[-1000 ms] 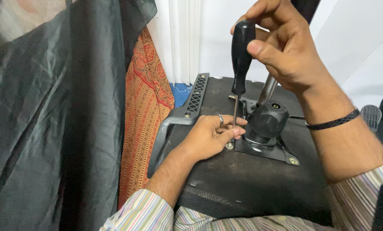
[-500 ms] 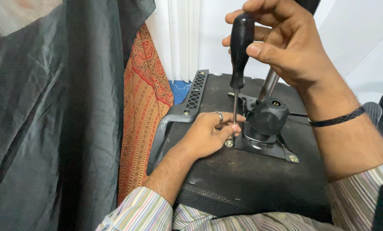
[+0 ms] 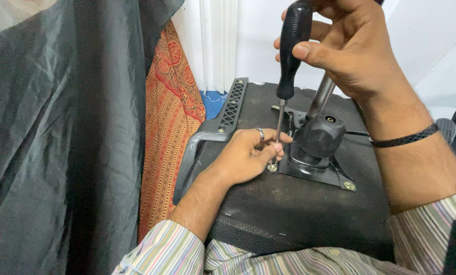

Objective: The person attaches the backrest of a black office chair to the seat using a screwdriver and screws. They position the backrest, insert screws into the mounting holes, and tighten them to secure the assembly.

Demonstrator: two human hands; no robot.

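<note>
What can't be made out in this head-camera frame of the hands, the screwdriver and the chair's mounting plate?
- Top of the black-handled screwdriver: cut off by the upper edge and wrapped by the right hand.
- Its tip in the brass-coloured corner screw: too small, and crowded by the left hand fingers.
- Far corners of the black metal mounting plate: hidden behind the black round knob.
- Dark upturned chair seat: near edge covered by striped sleeves.

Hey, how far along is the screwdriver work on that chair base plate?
Done: the front right screw sits flat in the metal plate. In hand: the right hand grips the black screwdriver, its tip on the front left screw, while the left hand steadies the shaft. Left: that screw; the rear corners are hidden, so I cannot judge them.
</note>
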